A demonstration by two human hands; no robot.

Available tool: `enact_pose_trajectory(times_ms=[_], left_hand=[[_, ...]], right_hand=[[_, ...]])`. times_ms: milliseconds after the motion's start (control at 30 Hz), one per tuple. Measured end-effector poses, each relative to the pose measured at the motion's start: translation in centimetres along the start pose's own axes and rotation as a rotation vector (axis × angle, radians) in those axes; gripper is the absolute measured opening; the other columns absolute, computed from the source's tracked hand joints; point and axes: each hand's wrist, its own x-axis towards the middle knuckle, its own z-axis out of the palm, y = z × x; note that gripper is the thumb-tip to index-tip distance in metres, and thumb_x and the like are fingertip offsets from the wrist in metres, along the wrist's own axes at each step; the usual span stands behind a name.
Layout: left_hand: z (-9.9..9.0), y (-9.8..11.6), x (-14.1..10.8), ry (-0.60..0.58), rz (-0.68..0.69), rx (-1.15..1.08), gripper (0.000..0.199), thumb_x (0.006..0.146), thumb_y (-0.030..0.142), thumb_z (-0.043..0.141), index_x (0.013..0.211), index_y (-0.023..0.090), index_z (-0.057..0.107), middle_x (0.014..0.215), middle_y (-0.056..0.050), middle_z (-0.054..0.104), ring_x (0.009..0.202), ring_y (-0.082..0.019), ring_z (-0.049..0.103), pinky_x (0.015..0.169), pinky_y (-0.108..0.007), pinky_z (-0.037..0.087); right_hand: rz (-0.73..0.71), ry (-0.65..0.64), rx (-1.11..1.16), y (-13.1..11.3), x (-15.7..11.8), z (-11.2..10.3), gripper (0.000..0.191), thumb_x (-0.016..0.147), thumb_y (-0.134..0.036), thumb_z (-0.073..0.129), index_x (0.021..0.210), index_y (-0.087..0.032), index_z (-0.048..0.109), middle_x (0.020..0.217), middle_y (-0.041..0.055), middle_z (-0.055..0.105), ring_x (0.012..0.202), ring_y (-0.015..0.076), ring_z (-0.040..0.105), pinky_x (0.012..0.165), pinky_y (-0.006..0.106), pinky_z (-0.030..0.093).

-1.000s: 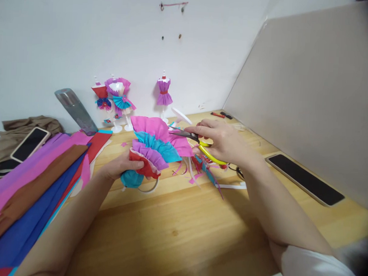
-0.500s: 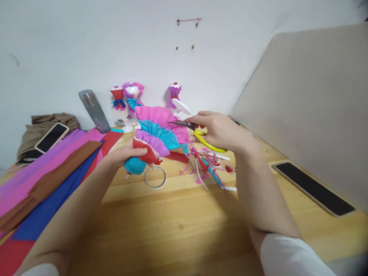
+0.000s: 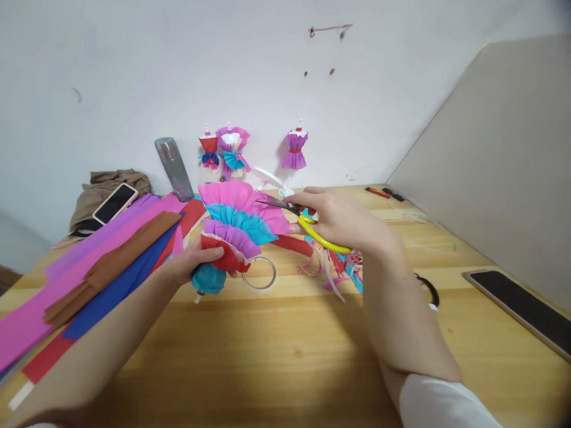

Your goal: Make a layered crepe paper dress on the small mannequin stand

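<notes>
My left hand (image 3: 196,260) is closed around a small dress form in a tiered crepe-paper dress (image 3: 239,199), pink, blue, purple and red, with a teal top. It lies tilted over the table, its neck toward me. A white round base (image 3: 268,176) shows beyond the pink hem. My right hand (image 3: 337,219) grips yellow-handled scissors (image 3: 322,239), whose blades lie over the pink tier near its edge. Whether the blades touch the paper, I cannot tell. Beneath the hands are a tape roll (image 3: 274,275) and colourful paper scraps (image 3: 351,274).
Strips of coloured crepe paper (image 3: 118,257) cover the table's left side. Behind them are a brown cloth (image 3: 92,196), a phone (image 3: 115,203) and a grey bottle (image 3: 174,168). Several small dressed forms (image 3: 295,152) stand by the wall. Another phone (image 3: 522,309) lies at right.
The view has turned, so the background and table things sit further right in the picture. The scissors stay at the pink tier, and the dress has tilted slightly.
</notes>
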Motion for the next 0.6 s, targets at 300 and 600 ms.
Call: enact_pose_trajectory(times_ms=[300,600], left_hand=[[0.8,-1.6,0.9,-0.037,-0.017,-0.100,0.044,0.079,0.052,0.086,0.093,0.009,0.085,0.082,-0.015,0.081,0.071,-0.022,0.077,0.070,-0.029,0.061],[0.9,-2.4,1.3,-0.062,-0.083,-0.087,0.051,0.078,0.058,0.085,0.085,0.008,0.082,0.072,-0.015,0.078,0.070,-0.025,0.076,0.073,-0.033,0.060]], right_hand=[[-0.015,0.004,0.033,0.2,-0.1,0.2,0.053,0.090,-0.020,0.054,0.142,-0.023,0.068,0.114,0.0124,0.077,0.094,0.0269,0.069,0.077,0.034,0.046],[0.007,-0.018,-0.011,0.8,-0.3,0.1,0.050,0.090,-0.020,0.055,0.137,-0.023,0.072,0.103,0.0105,0.078,0.085,0.0230,0.068,0.071,0.031,0.042]])
